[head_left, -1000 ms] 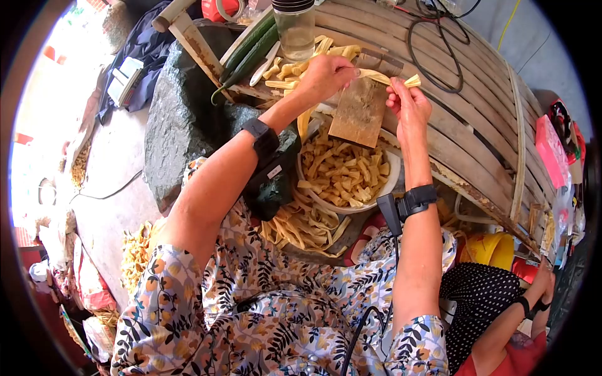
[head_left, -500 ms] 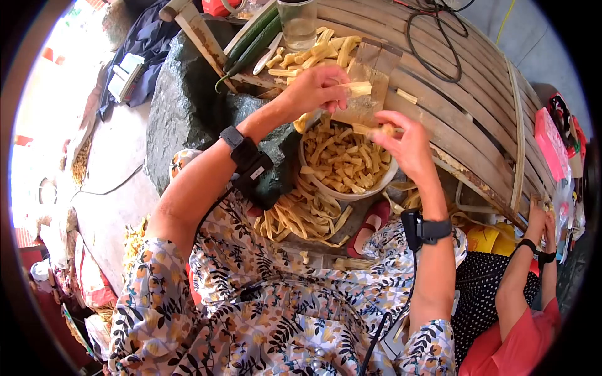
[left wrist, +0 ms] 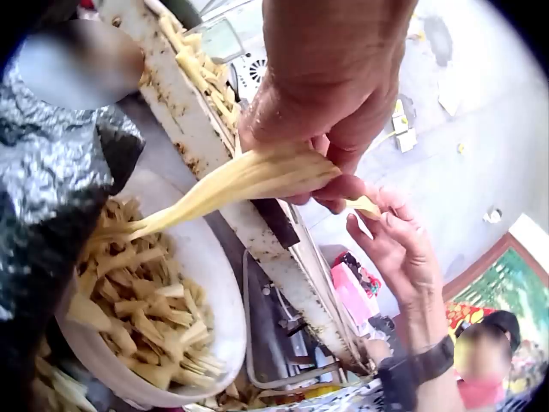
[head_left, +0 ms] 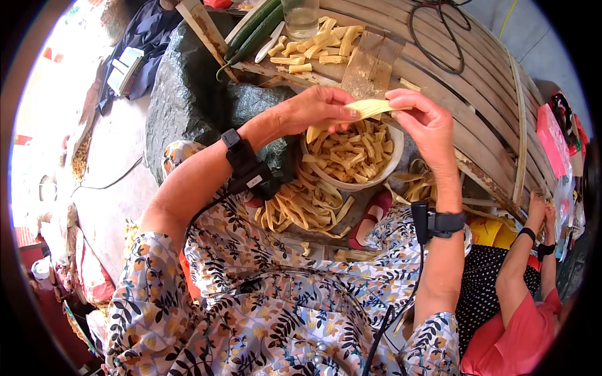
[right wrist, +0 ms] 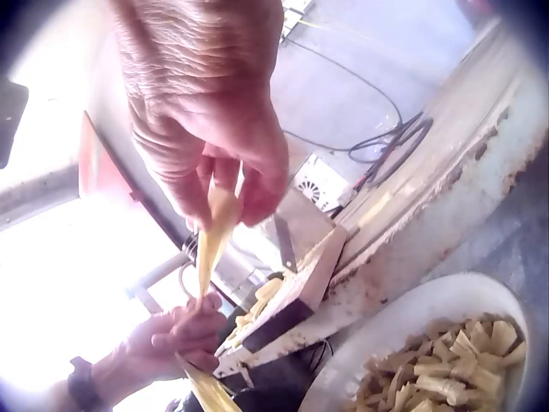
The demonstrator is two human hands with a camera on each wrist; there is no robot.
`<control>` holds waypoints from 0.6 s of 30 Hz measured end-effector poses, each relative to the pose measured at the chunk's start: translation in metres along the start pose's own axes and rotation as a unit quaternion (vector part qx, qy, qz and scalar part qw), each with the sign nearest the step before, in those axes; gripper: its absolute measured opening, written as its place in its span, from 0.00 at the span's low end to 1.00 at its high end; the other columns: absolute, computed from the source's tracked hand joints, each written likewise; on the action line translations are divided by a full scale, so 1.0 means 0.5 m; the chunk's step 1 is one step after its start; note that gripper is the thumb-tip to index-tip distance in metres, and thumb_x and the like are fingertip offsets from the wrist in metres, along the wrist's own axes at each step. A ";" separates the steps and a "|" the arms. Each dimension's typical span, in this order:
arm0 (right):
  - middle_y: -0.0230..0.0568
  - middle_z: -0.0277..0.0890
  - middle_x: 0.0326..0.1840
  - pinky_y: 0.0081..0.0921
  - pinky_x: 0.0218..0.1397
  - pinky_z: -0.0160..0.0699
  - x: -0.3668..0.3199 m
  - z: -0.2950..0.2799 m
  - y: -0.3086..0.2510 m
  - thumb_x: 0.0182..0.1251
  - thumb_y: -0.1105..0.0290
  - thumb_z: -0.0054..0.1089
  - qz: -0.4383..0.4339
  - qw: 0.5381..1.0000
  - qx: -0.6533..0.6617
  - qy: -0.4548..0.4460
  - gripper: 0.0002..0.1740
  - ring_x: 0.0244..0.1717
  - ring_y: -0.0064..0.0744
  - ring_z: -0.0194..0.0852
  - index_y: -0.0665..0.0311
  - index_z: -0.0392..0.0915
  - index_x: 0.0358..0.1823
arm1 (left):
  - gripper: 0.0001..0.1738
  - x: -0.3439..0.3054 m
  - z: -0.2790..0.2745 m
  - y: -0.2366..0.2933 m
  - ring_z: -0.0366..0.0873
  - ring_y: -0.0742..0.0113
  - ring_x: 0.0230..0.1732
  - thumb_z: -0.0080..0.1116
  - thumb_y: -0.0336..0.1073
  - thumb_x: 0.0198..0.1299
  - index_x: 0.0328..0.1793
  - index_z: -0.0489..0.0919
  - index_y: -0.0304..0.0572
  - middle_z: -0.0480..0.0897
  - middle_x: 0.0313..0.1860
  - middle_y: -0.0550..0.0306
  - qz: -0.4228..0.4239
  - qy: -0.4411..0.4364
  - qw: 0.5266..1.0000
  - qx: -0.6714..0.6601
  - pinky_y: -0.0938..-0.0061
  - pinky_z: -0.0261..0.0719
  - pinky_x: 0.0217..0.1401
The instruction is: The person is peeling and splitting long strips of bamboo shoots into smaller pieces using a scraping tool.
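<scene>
A long pale yellow fibrous strip [head_left: 374,107] stretches between my two hands, above the white bowl [head_left: 396,164]. My left hand [head_left: 316,111] grips it between thumb and fingers, and a loose length trails down toward the bowl in the left wrist view. The other end is pinched by the thumb and fingers of my right hand [head_left: 429,122]. Short cut yellow pieces [head_left: 351,153] fill much of the bowl. Just beyond the hands, a wooden board [head_left: 369,62] lies on the slatted bench [head_left: 483,106].
More yellow pieces [head_left: 329,41] lie left of the board, near a glass jar [head_left: 301,19], cucumbers [head_left: 254,37] and a white-handled tool [head_left: 269,42]. Long strips [head_left: 301,207] are heaped below the bowl. Dark plastic sheeting [head_left: 182,113] stands at left; another person [head_left: 508,313] sits at right.
Earlier the hands held a strip over the board, then separated with a piece in each. A short piece now lies right of the board, and both hands hold one strip nearer my body.
</scene>
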State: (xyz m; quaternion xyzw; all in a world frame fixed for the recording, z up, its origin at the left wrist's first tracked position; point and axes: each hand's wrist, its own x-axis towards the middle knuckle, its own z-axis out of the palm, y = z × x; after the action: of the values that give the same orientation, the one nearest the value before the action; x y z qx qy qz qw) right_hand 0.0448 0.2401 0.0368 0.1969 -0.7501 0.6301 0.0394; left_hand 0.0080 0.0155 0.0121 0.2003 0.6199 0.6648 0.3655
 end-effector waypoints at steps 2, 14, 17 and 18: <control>0.34 0.76 0.43 0.16 0.46 0.70 0.002 -0.019 -0.015 0.55 0.78 0.57 0.026 0.999 -0.020 0.032 0.08 0.42 0.19 0.71 0.67 0.78 0.38 | 0.10 0.005 -0.002 -0.017 0.68 0.84 0.20 0.55 0.33 0.58 0.44 0.77 0.38 0.76 0.23 0.66 0.058 0.075 0.993 0.067 0.88 0.66 0.22; 0.35 0.72 0.14 0.17 0.19 0.66 -0.031 0.044 0.017 0.67 0.67 0.45 0.408 0.907 -0.042 -0.093 0.15 0.13 0.19 0.65 0.71 0.77 0.31 | 0.12 -0.016 0.064 0.005 0.75 0.53 0.28 0.59 0.28 0.44 0.38 0.75 0.43 0.75 0.26 0.54 0.319 0.070 0.749 0.577 0.69 0.72 0.26; 0.29 0.69 0.13 0.15 0.16 0.60 -0.056 0.054 0.069 0.66 0.63 0.48 0.340 0.920 -0.006 -0.197 0.16 0.10 0.16 0.59 0.69 0.78 0.35 | 0.08 -0.017 0.034 0.016 0.76 0.61 0.27 0.61 0.33 0.47 0.34 0.78 0.42 0.77 0.25 0.55 0.271 0.046 0.819 0.504 0.73 0.72 0.28; 0.25 0.61 0.08 0.15 0.14 0.57 -0.053 0.080 0.036 0.66 0.62 0.48 0.363 0.915 0.042 -0.171 0.18 0.08 0.15 0.54 0.72 0.77 0.34 | 0.08 -0.018 0.022 0.021 0.76 0.65 0.27 0.62 0.35 0.48 0.33 0.79 0.41 0.77 0.25 0.56 0.224 0.034 0.860 0.457 0.74 0.72 0.28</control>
State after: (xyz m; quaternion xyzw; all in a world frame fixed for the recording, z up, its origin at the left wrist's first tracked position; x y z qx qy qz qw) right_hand 0.0706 0.2103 0.0038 0.0172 -0.7378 0.5888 -0.3298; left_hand 0.0194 0.0165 0.0257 0.4558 0.8045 0.3770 0.0529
